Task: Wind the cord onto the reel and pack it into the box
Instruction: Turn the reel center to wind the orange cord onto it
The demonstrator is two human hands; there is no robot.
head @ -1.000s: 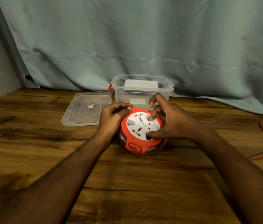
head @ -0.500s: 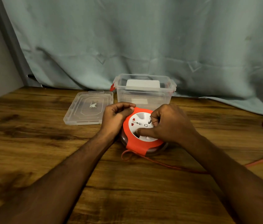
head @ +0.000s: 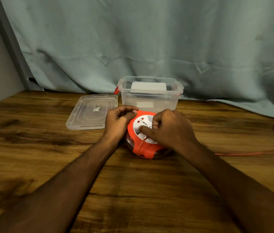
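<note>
An orange cord reel [head: 142, 148] with a white socket face lies flat on the wooden table [head: 48, 148]. My left hand [head: 120, 122] grips its left rim, thumb on the orange top. My right hand [head: 169, 128] lies over the white face, fingers curled into it and thumb pressing its lower part. A thin strand of the orange cord crosses the reel's front edge. The loose orange cord [head: 250, 153] trails from under my right wrist to the right edge. The clear plastic box [head: 149, 96] stands open just behind the reel.
The box's clear lid [head: 92, 111] lies flat to the left of the box. A white item shows inside the box at its back. A pale green curtain [head: 149, 39] hangs behind the table. More cord loops at the far right edge.
My right hand has turned on the white face, its fingers swinging from the far side round toward me. The cord loop in front of the reel has been drawn in. The left hand kept its grip.
</note>
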